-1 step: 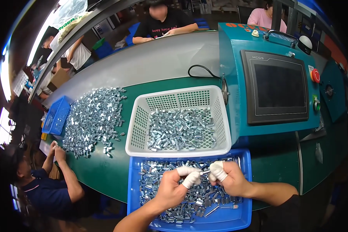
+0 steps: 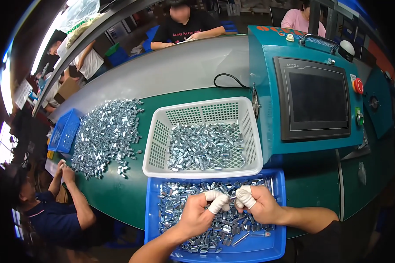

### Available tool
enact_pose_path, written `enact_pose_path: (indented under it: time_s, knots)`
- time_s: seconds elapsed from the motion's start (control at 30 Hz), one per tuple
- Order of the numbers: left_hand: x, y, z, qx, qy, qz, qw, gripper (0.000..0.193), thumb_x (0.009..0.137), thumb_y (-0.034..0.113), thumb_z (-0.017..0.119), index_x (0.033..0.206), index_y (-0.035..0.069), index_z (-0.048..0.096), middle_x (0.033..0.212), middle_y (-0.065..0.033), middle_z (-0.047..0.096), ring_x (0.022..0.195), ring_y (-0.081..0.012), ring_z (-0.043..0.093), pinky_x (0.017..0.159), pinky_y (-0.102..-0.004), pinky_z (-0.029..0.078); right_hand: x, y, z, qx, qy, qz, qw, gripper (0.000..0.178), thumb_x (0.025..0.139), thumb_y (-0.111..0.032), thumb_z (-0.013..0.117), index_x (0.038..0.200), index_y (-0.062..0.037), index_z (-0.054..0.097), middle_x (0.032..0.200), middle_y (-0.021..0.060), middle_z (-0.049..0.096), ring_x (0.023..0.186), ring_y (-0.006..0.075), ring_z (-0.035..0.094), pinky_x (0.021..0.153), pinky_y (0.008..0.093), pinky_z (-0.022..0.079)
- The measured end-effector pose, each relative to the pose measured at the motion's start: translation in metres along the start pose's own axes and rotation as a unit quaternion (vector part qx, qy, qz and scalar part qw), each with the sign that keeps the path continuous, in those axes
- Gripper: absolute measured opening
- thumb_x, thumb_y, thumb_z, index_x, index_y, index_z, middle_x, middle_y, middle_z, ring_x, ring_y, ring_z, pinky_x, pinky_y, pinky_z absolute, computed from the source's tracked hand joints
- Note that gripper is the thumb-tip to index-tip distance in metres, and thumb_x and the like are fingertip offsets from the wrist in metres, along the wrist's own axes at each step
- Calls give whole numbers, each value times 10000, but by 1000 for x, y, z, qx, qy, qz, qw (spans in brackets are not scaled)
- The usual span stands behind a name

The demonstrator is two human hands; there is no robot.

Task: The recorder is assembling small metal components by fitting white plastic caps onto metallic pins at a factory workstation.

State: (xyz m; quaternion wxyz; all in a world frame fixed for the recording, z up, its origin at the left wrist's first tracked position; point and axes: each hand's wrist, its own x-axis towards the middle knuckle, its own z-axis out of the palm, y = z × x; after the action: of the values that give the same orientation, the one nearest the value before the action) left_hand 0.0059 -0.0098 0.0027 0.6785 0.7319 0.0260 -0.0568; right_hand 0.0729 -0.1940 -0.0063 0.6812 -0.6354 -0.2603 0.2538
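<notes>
Both my hands are over a blue tray [image 2: 280, 239] filled with small silvery metal sleeves [image 2: 224, 239], some six-sided. White wraps cover the thumb and forefinger of each hand. My left hand [image 2: 198, 212] is closed, its thumb and forefinger pinched together at the tips. My right hand [image 2: 262, 206] is closed too, thumb bent against the curled fingers, a small gap from the left fingertips. What either pinch holds is hidden by the fingers. Just beyond the tray stands a white perforated basket [image 2: 202, 175], its floor partly covered with more metal sleeves [image 2: 206, 147].
A teal machine [image 2: 261, 109] with a dark screen [image 2: 318, 96] and a red button [image 2: 358, 86] stands at the right. Left on the green table [image 2: 118, 197] are a large heap of metal pieces [image 2: 105, 136] and a small blue bin [image 2: 63, 131]. Several people work around.
A thin metal rod showed between my fingertips earlier; now it is out of sight. My right fingertips have shifted slightly and curled. The tray and basket stay put.
</notes>
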Motion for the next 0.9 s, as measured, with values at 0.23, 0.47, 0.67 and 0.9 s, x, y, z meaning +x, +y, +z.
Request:
enact_pose_path:
  time_s: [0.23, 0.47, 0.67, 0.9]
  knots:
    - [5, 5, 11, 267, 76, 304, 912, 239, 693, 2, 738, 903, 33, 626, 782, -98, 633, 687, -226, 589, 637, -312, 464, 3, -4, -3, 40, -46, 112, 992, 416, 981, -285, 392, 641, -71, 502, 587, 10, 535, 475, 52, 395, 458, 211, 325]
    - [4, 16, 4, 241, 89, 179, 950, 174, 837, 168, 642, 883, 2, 619, 770, -74, 628, 688, -155, 584, 628, -283, 474, 4, -6, -6, 102, -19, 167, 980, 413, 975, -300, 415, 658, -54, 512, 573, 10, 527, 512, 72, 455, 490, 228, 365]
    - [0, 6, 11, 43, 14, -17, 999, 282, 949, 210, 495, 817, -5, 622, 709, -41, 603, 624, -92, 545, 561, -220, 432, -1, -3, 1, 0, 5, 32, 999, 388, 973, -249, 420, 674, -22, 520, 596, 7, 522, 555, 76, 460, 531, 242, 395]
    - [14, 7, 8, 303, 70, 309, 899, 235, 733, 49, 722, 948, 7, 637, 743, -70, 593, 609, -167, 541, 568, -287, 440, 4, -6, -3, 53, 4, 107, 993, 452, 982, -323, 369, 630, -79, 509, 560, 11, 533, 462, 48, 395, 446, 203, 328]
